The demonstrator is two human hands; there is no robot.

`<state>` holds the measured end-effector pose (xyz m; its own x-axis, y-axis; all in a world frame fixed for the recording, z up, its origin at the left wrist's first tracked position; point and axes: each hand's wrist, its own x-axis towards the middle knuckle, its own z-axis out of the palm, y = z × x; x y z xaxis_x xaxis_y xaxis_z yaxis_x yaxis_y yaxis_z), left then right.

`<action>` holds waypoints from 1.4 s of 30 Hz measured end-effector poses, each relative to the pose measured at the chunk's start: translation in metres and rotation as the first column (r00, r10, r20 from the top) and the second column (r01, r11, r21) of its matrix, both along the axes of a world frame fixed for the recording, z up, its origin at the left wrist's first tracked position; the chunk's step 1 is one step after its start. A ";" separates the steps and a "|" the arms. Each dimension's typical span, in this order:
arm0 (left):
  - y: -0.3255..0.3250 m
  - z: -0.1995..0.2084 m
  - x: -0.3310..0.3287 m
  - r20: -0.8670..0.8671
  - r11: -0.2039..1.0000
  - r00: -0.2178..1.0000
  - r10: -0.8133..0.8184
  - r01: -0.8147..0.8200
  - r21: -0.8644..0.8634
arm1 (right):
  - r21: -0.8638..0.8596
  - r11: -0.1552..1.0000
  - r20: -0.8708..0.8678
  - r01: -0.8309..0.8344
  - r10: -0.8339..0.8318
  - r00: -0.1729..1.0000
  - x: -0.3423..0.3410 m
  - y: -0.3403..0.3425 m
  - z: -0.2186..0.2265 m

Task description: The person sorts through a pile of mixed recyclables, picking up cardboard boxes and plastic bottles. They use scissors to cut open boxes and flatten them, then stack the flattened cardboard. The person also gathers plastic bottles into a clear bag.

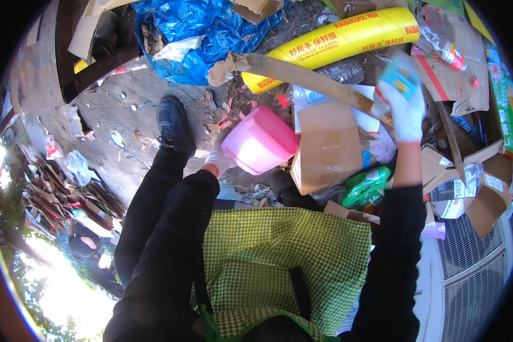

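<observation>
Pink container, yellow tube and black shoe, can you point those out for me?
Pink container [261, 140]: head view, on its smooth outer surface.
Yellow tube [335, 47]: head view, midway along its printed side.
Black shoe [173, 121]: head view, on its upper.

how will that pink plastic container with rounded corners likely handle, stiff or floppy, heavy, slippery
The pink plastic container with rounded corners is probably fairly stiff: its walls show no sag. It may be light for its size, as only the white-gloved left hand steadies it, at one side. Its smooth, shiny surface could be slippery.
</observation>
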<state>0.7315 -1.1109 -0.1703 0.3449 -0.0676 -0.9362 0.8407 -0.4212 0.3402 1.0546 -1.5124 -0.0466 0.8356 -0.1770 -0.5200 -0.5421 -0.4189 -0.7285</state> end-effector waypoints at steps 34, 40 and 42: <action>-0.041 0.239 0.119 -0.559 0.106 0.142 0.817 -0.990 -0.096 | 0.422 0.618 -0.634 0.663 -0.321 0.703 -0.193 0.211 0.135; -0.010 0.297 0.127 -0.065 0.797 0.851 0.521 -0.512 -0.320 | 0.465 0.793 -0.489 0.394 -0.141 0.861 -0.199 0.252 0.159; 0.002 0.302 0.125 0.073 0.879 0.914 0.398 -0.357 -0.317 | 0.600 0.743 -0.384 0.297 -0.059 0.922 -0.206 0.259 0.162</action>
